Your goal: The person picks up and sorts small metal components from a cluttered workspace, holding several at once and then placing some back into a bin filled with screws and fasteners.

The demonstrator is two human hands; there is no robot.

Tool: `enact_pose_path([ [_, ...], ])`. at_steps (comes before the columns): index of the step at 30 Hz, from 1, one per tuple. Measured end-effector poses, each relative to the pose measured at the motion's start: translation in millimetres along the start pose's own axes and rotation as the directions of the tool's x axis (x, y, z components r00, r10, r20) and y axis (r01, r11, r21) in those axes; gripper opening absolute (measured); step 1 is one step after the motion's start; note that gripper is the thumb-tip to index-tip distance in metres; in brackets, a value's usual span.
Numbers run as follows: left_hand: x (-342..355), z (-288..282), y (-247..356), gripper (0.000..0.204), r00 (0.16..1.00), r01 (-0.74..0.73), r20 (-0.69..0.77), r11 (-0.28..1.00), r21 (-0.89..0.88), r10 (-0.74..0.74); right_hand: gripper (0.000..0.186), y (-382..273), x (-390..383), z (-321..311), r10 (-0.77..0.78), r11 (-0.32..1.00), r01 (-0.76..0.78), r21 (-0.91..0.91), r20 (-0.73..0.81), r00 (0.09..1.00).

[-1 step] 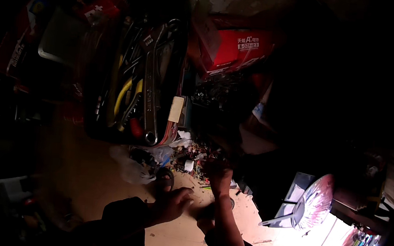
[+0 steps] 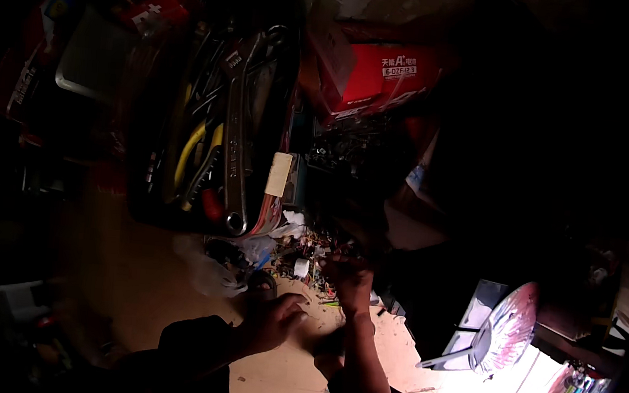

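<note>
My left hand [image 2: 273, 324] is low over the tan surface, its thumb and fingers apart and nothing visible between them. Just beyond it is a dark, rounded thing [image 2: 262, 280] that I cannot make out. My right hand [image 2: 352, 284] reaches to the near edge of a tangle of thin coloured wires and small scraps [image 2: 314, 241]. Its fingers bend toward the heap, but deep shadow hides the tips and anything they may hold. A small white block [image 2: 301, 267] lies in the scraps left of that hand. Crumpled clear plastic [image 2: 221, 274] is at the heap's left side.
A dark tool bin [image 2: 252, 225] holds a large wrench [image 2: 237, 145] and yellow-handled pliers [image 2: 189, 156]. Behind the heap stands a red carton [image 2: 373, 82]. At right lies a pale fan-shaped thing [image 2: 506, 333] in bright light. Most surroundings are black with shadow.
My right hand's fingers reach slightly further left over the scraps. The left hand stays nearly in place, and the whole view has shifted a little.
</note>
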State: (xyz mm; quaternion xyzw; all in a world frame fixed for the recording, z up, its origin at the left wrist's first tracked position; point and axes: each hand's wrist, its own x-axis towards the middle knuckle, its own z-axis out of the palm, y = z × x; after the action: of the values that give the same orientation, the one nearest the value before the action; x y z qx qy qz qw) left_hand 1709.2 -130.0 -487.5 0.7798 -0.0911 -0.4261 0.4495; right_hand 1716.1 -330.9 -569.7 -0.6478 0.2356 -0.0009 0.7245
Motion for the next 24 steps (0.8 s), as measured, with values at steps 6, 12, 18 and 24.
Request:
enact_pose_path([
  [6, 85.5, -32.8, 18.9, 0.035, 0.966, 0.214, 0.075, 0.602, -0.769, -0.247, 0.02, 15.7, 36.2, -17.8, -0.012, 0.967, -0.127, 0.222, 0.534, 0.845],
  [12, 128.1, -33.9, 15.4, 0.021, 0.997, -0.053, -0.078, 0.759, -0.649, 0.002, 0.03, 8.1, 97.8, -32.4, -0.174, 0.965, 0.025, 0.263, 0.561, 0.809],
  [18, 102.2, 0.1, 33.4, 0.027, 0.978, -0.089, 0.161, 0.964, -0.252, 0.132, 0.028, -2.0, 160.1, -32.8, -0.476, 0.807, 0.302, -0.507, -0.254, 0.842],
  [24, 75.5, -0.3, 42.9, 0.029, 0.911, -0.187, 0.361, 0.98, -0.066, 0.199, 0.039, 20.2, 232.9, -13.8, -0.444, 0.518, 0.203, -0.831, -0.059, 0.894],
])
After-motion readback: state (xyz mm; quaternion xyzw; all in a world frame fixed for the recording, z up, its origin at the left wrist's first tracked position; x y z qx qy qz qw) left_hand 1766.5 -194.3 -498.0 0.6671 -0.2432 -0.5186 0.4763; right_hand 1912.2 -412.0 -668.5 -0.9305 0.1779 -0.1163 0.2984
